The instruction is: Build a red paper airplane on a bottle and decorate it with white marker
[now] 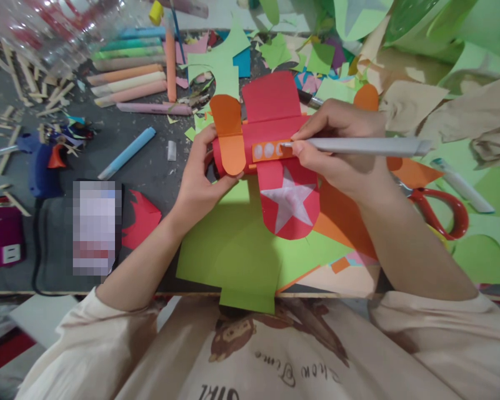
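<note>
A red paper airplane (270, 133) with orange trim is held above the green paper. My left hand (200, 178) is closed around its front end, beside the orange paper propeller (232, 136). On the lower wing shows a silver-white star (290, 200). My right hand (337, 133) grips a grey marker pen (362, 146) with its tip at the orange strip (259, 151) on the body. Pale round dots run along that strip, and the marker tip is by the rightmost one. My right fingers partly cover the plane's tail end.
Red-handled scissors (439, 211) lie to the right on green paper. At left are a blue glue gun (44, 166), a phone (95, 228), a blue marker (127, 153) and wood sticks. Several markers (127, 75) and paper scraps (275, 53) lie at the back.
</note>
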The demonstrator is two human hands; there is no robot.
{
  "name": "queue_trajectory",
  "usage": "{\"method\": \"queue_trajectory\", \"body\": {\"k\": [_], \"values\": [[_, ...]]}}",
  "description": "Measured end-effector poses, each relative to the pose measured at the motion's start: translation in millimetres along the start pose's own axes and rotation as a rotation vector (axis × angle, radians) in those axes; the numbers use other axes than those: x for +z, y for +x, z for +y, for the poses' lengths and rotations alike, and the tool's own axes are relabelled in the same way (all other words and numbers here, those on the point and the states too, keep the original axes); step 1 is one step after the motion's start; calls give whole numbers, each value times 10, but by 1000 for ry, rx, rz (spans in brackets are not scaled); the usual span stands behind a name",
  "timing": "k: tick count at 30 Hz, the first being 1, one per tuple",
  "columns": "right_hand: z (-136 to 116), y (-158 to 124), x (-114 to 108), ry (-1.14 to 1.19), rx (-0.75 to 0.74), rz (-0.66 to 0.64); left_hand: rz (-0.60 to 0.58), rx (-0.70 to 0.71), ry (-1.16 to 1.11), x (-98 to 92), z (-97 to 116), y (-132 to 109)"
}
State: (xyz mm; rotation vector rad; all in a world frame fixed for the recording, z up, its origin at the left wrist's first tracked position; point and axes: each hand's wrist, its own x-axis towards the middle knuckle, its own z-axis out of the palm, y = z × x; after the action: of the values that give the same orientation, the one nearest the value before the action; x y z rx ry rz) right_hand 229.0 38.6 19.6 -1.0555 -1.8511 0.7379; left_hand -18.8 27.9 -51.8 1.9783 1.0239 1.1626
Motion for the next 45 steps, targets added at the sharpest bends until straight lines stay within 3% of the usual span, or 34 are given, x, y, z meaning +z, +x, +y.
{"method": "queue_trajectory", "body": {"k": [4, 12, 17, 24, 35, 41, 45], "values": [[-10, -12, -1, -14, -57, -27, -9, -6, 8, -6, 19, 5], [-28, -11, -2, -62, 27, -70, 8, -17, 33, -4, 16, -7], [-41, 32, -16, 2, -18, -121, 6, 0, 26, 0, 2, 3], [-20, 34, -13, 35, -35, -12, -18, 2, 37, -13, -5, 4], [24, -1, -26, -29, -108, -65, 15, 3, 42, 10, -18, -4], [-45, 13, -48, 2, -11, -127, 7, 9, 49, 3, -26, -6], [-48, 40, -33, 11, -16, -55, -6, 9, 33, 2, -12, 0]]}}
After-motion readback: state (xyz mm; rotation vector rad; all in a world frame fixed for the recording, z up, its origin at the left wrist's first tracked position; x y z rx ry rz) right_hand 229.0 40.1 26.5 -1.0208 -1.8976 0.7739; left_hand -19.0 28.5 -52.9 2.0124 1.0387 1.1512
